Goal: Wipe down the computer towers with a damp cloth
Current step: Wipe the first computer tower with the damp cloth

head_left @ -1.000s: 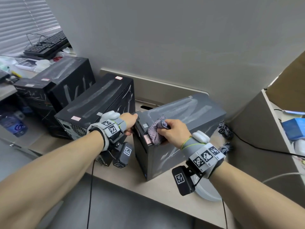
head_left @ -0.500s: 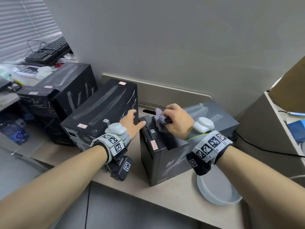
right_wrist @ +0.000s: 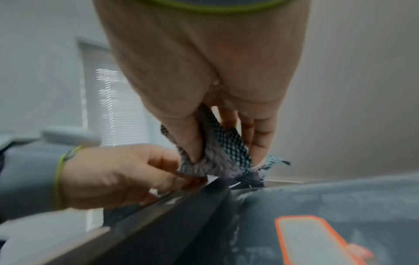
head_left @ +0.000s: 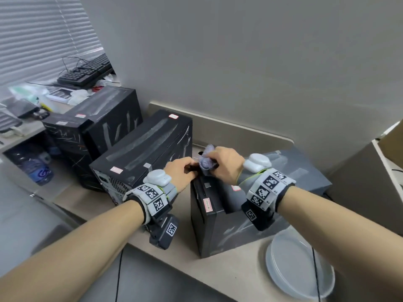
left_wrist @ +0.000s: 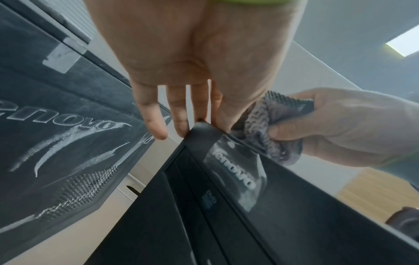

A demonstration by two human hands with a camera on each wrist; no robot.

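Towers in a row on the surface (head_left: 229, 277), both hands at the rightmost one.

Three computer towers stand side by side along the wall: the far-left tower (head_left: 104, 118), the middle tower (head_left: 144, 147) and the right tower (head_left: 239, 227), nearest the viewer. The left hand (head_left: 180, 171) touches the right tower's top far corner; the right hand (head_left: 226, 164), just beside it, holds the cloth (head_left: 207, 160) on that same top edge, or so it seems through the blur. A plate (head_left: 298, 264) lies right of this tower, at the front. A keyboard (head_left: 87, 70) sits behind the far-left tower.
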